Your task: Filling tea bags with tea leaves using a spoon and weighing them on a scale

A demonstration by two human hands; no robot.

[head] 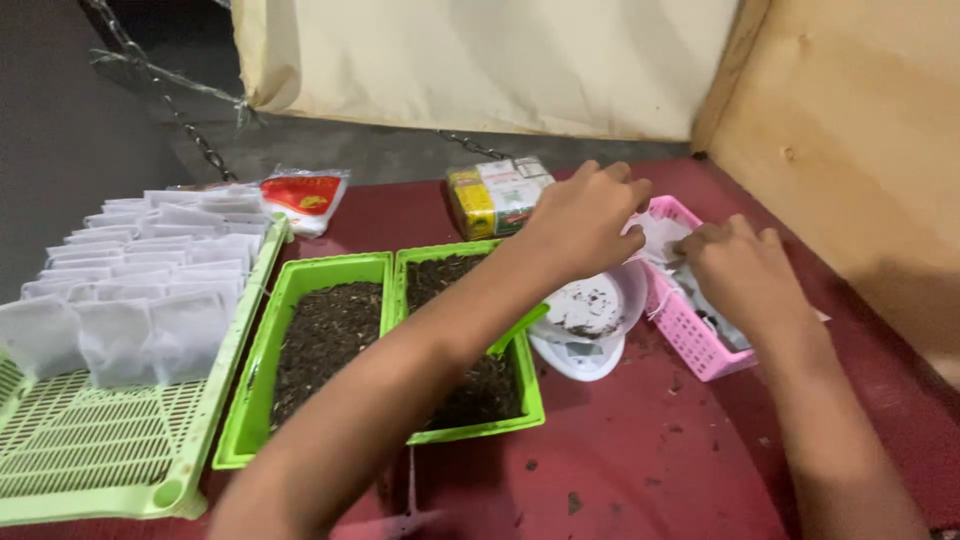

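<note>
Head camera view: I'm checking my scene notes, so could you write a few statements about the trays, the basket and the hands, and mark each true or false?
1. Both hands are at the pink plastic lattice basket. True: the left hand and right hand handle a small white paper sachet over it.
2. The two bright green rectangular trays hold water. False: they hold dark loose material.
3. The white filled sachets stand in rows in the pale green slotted tray. True.
4. The round white bowl sits left of the green trays. False: it sits right of them, beside the basket.
5. The tabletop is blue. False: dark red.
</note>
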